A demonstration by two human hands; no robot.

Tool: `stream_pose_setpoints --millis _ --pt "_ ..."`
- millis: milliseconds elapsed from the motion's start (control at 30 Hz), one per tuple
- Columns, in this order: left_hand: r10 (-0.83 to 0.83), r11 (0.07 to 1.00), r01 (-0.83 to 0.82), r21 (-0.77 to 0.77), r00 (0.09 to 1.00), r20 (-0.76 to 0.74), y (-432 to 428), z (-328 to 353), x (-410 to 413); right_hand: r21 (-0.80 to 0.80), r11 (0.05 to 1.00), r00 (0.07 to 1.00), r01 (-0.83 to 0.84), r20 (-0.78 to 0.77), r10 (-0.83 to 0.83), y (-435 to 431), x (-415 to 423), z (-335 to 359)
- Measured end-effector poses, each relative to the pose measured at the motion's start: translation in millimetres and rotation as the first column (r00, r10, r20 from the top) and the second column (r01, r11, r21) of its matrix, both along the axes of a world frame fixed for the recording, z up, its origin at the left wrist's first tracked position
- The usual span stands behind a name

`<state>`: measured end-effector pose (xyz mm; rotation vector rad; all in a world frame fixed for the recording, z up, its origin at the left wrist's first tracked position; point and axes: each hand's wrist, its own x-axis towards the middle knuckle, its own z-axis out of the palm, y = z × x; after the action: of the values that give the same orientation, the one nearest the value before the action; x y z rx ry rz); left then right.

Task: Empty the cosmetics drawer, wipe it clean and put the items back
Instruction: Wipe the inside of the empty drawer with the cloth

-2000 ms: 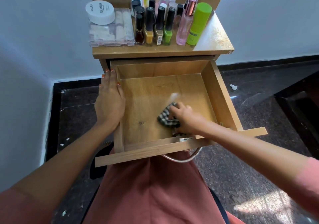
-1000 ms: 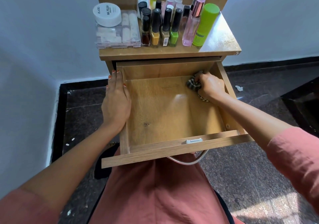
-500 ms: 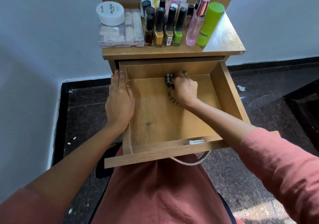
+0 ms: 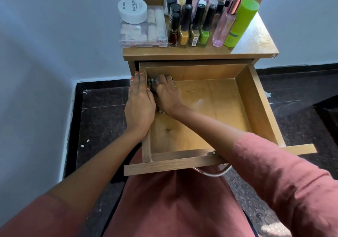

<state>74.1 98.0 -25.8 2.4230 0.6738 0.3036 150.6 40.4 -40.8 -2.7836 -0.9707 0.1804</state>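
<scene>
The right hand [image 4: 168, 94] gripped a checked cloth [image 4: 152, 85] in the drawer [image 4: 256, 105] corner — the left hand [image 4: 140, 105] lay along its wall.

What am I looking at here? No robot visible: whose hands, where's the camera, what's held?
No machine: a person's two bare hands, filmed by one wide-angle camera on their head, looking down. The left hand rests flat on the left wall of the open wooden drawer. The right hand grips a checked cloth in the drawer's far-left corner; the drawer is otherwise empty. On the tabletop above stand nail polish bottles, a white jar on a clear plastic box, a pink spray bottle and a green bottle.
</scene>
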Motion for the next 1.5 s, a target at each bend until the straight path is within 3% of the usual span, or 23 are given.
stream_pose_setpoints --millis 333,533,700,1100,1333,1500 --pt "-0.013 1.000 0.013 -0.002 1.000 -0.006 0.4 0.9 -0.6 -0.063 0.943 0.941 -0.326 -0.117 0.317 -45.8 -16.0 9.8" --pt "-0.008 1.000 0.008 -0.008 1.000 0.004 -0.8 0.8 -1.1 -0.067 0.841 0.777 -0.537 -0.427 0.462 -75.1 -39.3 18.6" --pt "-0.010 1.000 0.010 -0.006 1.000 0.011 -0.8 -0.2 -0.6 -0.072 0.754 0.689 -0.652 -0.472 0.550 -76.9 -45.4 23.7" --pt "0.000 1.000 0.000 0.002 1.000 0.011 0.3 -1.9 -1.3 -0.092 0.724 0.632 -0.684 -0.571 0.524 -83.6 -35.9 33.6" --pt "0.014 1.000 -0.014 -0.005 1.000 0.009 -0.7 -1.6 1.2 -0.055 0.758 0.679 -0.649 -0.491 0.546 -87.1 -40.9 21.4" --pt "0.015 1.000 -0.015 0.000 1.000 -0.003 -0.1 -0.6 0.6 -0.063 0.711 0.662 -0.700 -0.432 0.613 -83.5 -40.8 21.8"
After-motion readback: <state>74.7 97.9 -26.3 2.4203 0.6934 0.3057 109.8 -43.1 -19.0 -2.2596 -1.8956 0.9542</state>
